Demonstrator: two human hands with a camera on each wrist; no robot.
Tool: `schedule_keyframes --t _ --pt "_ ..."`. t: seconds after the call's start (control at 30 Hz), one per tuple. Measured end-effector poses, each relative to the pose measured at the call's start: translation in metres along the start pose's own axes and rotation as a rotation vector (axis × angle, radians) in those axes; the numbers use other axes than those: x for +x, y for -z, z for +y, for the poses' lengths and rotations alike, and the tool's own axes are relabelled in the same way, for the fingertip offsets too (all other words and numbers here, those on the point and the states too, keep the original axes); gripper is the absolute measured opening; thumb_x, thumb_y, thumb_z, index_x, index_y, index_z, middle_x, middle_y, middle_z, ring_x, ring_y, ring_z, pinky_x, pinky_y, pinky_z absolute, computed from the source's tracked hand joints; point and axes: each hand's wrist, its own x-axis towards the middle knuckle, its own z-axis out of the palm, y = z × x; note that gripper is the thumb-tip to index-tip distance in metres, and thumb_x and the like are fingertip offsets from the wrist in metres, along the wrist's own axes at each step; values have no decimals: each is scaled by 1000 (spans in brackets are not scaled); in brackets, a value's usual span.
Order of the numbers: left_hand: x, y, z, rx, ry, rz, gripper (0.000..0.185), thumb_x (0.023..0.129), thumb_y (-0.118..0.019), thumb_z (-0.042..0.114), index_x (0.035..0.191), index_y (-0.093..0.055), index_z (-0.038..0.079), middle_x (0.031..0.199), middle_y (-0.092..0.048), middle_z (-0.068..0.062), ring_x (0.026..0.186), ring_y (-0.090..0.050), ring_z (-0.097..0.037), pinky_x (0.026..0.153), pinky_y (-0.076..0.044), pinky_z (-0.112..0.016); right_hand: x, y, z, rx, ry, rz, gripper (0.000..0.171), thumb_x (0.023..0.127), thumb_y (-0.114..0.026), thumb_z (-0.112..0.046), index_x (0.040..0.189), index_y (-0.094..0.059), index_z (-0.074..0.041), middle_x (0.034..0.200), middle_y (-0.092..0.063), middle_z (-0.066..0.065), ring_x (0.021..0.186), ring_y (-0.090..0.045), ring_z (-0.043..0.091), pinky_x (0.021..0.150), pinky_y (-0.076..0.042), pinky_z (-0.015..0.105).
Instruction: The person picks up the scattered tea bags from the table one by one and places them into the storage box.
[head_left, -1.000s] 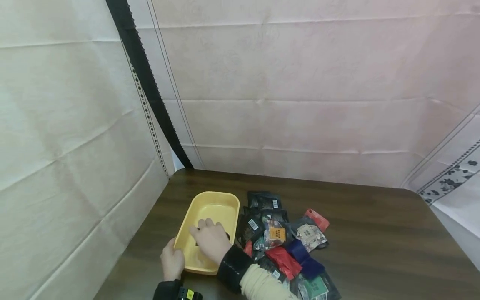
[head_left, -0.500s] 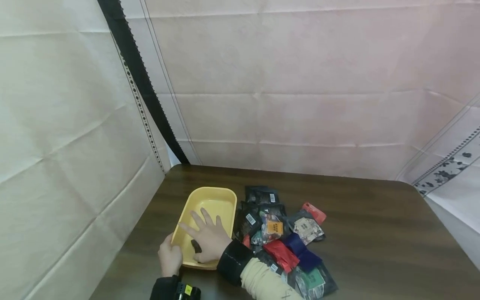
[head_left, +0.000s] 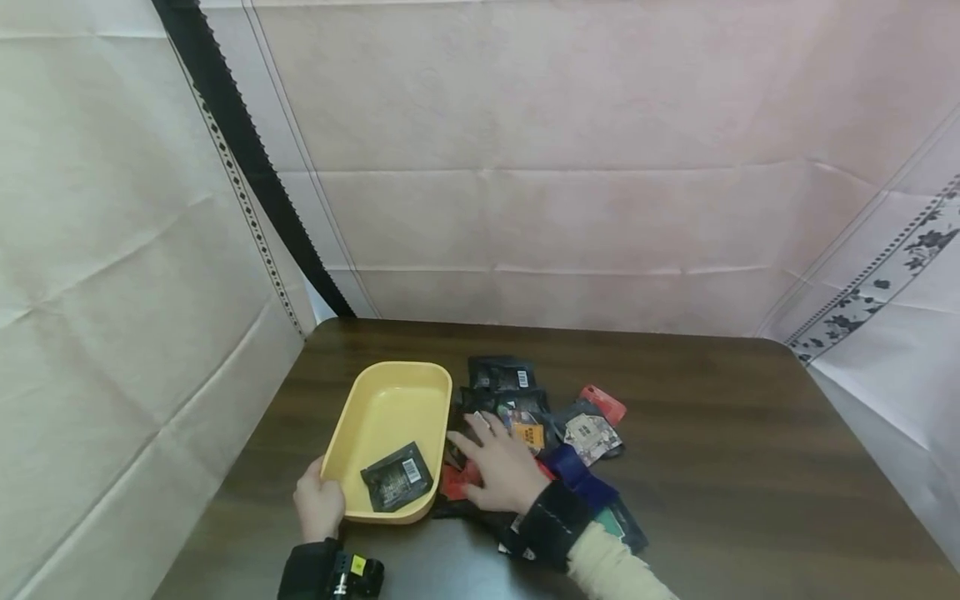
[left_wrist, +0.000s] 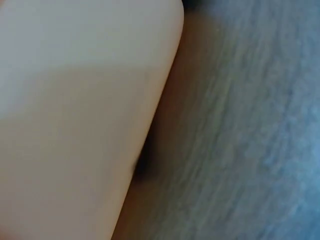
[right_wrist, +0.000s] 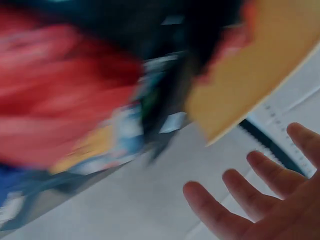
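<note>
At the near left side of the yellow tray my left hand grips the rim, with its fingers around the outer wall. A dark flat packet with a white barcode label lies inside the tray near its front end. My right hand is spread over the left part of a heap of packets, just right of the tray, holding nothing. Its fingers are extended and apart in the right wrist view, where a red packet shows large and blurred. The left wrist view is mostly a blurred pale surface beside the table.
The heap includes black packets, one with an orange label, a grey packet with a pale label, a red packet and a dark blue packet. A brown wooden table carries everything. White cloth hangs behind.
The right hand has left the tray and moved right over the heap, fingers spread. The dark packet it partly covered now lies visible in the tray. The left hand keeps its grip on the rim.
</note>
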Motion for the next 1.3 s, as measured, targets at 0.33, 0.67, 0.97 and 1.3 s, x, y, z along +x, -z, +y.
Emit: schedule_keyframes --t 0.33,0.67,0.97,1.3 --pt "5 6 -5 -17 69 -1 54 81 -25 -8 134 -33 -11 131 -37 -34 117 -38 -48 96 -30 -58 -38 -9 41 46 -185 -140 70 61 -76 -31 126 -53 -17 121 -50 15 102 -47 32 68 -48 48" --pt "3 8 -8 -44 73 -3 53 81 -24 -8 133 -33 -12 131 -37 -34 117 -38 -47 96 -31 -57 -30 -29 37 -101 -196 -116 60 57 -80 -22 113 -61 -17 109 -56 10 96 -50 30 63 -45 48" --pt "1 6 -5 -26 51 -5 52 82 -26 -9 134 -32 -12 131 -36 -35 117 -37 -49 96 -30 -57 -22 -16 35 -125 -232 41 31 67 -72 -8 96 -66 -16 89 -59 11 73 -55 25 54 -47 37" --pt "-2 0 0 -31 46 -9 52 82 -25 -8 133 -35 -10 131 -38 -33 116 -40 -47 95 -32 -57 2 -2 17 -108 -81 273 26 62 -66 -3 84 -64 -16 80 -57 3 71 -55 21 49 -44 31"
